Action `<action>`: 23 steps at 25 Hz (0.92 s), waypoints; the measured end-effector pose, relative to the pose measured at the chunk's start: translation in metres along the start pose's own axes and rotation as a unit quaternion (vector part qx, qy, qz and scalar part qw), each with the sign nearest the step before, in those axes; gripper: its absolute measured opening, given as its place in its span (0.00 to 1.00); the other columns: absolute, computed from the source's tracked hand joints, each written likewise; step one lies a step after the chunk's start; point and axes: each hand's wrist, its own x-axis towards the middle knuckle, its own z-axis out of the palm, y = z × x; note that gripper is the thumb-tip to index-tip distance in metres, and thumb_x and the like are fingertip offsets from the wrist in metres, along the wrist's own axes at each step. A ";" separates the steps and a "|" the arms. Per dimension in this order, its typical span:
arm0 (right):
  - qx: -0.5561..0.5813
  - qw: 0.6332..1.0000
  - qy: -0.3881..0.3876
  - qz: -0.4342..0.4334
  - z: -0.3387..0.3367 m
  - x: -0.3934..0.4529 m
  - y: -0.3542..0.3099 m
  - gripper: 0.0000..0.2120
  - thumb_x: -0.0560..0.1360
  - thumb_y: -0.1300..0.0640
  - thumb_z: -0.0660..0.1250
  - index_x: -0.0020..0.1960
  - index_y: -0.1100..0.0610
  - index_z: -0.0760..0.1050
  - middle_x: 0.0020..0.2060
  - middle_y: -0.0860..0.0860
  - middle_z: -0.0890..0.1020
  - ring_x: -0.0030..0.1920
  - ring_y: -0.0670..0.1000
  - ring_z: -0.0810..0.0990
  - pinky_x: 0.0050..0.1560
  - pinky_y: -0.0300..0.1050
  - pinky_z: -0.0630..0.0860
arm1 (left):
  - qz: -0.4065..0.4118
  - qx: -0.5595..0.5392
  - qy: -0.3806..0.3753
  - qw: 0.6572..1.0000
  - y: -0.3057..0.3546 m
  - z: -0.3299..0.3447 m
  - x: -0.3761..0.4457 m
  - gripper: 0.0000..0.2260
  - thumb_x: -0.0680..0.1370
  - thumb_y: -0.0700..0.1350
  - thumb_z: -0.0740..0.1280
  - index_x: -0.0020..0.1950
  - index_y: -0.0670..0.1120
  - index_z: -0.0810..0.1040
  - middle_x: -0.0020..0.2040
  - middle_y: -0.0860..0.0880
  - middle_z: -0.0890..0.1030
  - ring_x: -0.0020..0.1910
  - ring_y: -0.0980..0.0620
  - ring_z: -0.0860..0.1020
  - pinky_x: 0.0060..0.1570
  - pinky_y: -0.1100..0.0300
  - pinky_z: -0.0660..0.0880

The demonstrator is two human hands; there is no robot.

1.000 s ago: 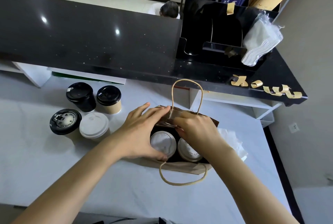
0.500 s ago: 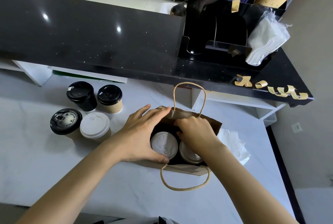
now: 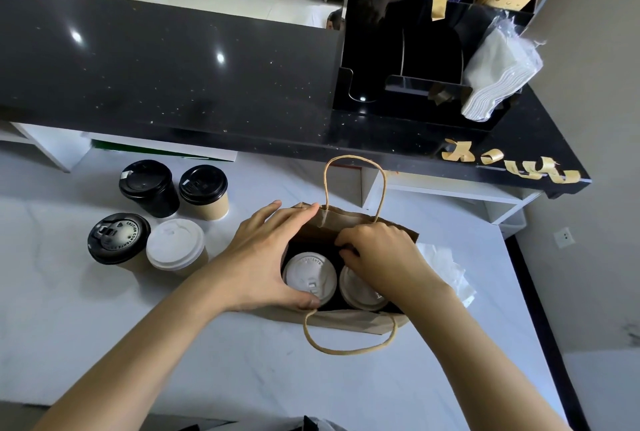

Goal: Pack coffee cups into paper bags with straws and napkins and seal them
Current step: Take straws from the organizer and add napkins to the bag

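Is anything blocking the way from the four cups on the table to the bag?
Partly. The left hand is spread over the near-left side of the paper bag, between the four cups and its mouth. Two white-lidded cups already fill the bag's visible opening, with the right hand reaching in.

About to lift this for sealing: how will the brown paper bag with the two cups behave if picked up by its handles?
The brown paper bag is thin and creased, so its walls will probably flex. Two lidded cups, the left cup and the right cup, sit side by side, so it likely feels bottom-heavy. The twisted-paper handles look slim; lift evenly.
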 end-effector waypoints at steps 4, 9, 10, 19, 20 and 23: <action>0.057 0.997 0.053 0.005 -0.012 -0.019 0.002 0.11 0.82 0.52 0.63 0.59 0.46 0.82 0.51 0.44 0.85 0.52 0.51 0.82 0.49 0.49 0.78 | -0.001 -0.012 0.022 1.000 0.001 0.001 0.000 0.53 0.67 0.64 0.79 0.82 0.65 0.48 0.80 0.68 0.52 0.80 0.62 0.43 0.77 0.59 0.49; 0.150 0.971 0.184 0.010 -0.017 -0.047 0.011 0.04 0.79 0.59 0.71 0.49 0.52 0.84 0.40 0.45 0.84 0.41 0.50 0.81 0.46 0.49 0.77 | 0.000 -0.025 0.032 0.999 0.001 0.002 0.000 0.49 0.69 0.63 0.78 0.81 0.66 0.52 0.79 0.67 0.55 0.80 0.61 0.46 0.77 0.58 0.51; 0.160 0.964 0.212 0.015 -0.016 -0.051 0.014 0.04 0.78 0.60 0.71 0.48 0.53 0.84 0.38 0.45 0.84 0.40 0.50 0.80 0.46 0.48 0.76 | 0.000 -0.027 0.036 0.999 0.001 0.002 0.000 0.48 0.69 0.63 0.78 0.81 0.66 0.52 0.78 0.67 0.56 0.80 0.62 0.46 0.77 0.59 0.52; 0.278 0.881 0.350 0.156 0.011 -0.084 0.068 0.07 0.77 0.58 0.68 0.46 0.48 0.82 0.41 0.40 0.84 0.44 0.44 0.82 0.46 0.29 0.73 | 0.020 -0.038 0.073 0.996 -0.008 0.009 -0.001 0.37 0.73 0.59 0.75 0.78 0.65 0.61 0.70 0.73 0.62 0.74 0.65 0.57 0.70 0.63 0.57; 0.275 0.878 0.344 0.188 0.019 -0.086 0.078 0.07 0.77 0.59 0.68 0.45 0.48 0.82 0.40 0.41 0.84 0.43 0.44 0.81 0.45 0.31 0.73 | 0.020 -0.040 0.076 0.996 -0.009 0.010 -0.002 0.37 0.73 0.58 0.76 0.78 0.65 0.62 0.71 0.70 0.64 0.74 0.64 0.57 0.71 0.61 0.58; 0.248 0.885 0.274 0.283 0.051 -0.091 0.104 0.05 0.77 0.61 0.71 0.49 0.52 0.83 0.40 0.44 0.83 0.43 0.45 0.81 0.47 0.46 0.78 | 0.020 -0.040 0.085 0.995 -0.010 0.012 -0.003 0.37 0.72 0.57 0.77 0.77 0.64 0.64 0.72 0.70 0.65 0.74 0.64 0.59 0.72 0.59 0.60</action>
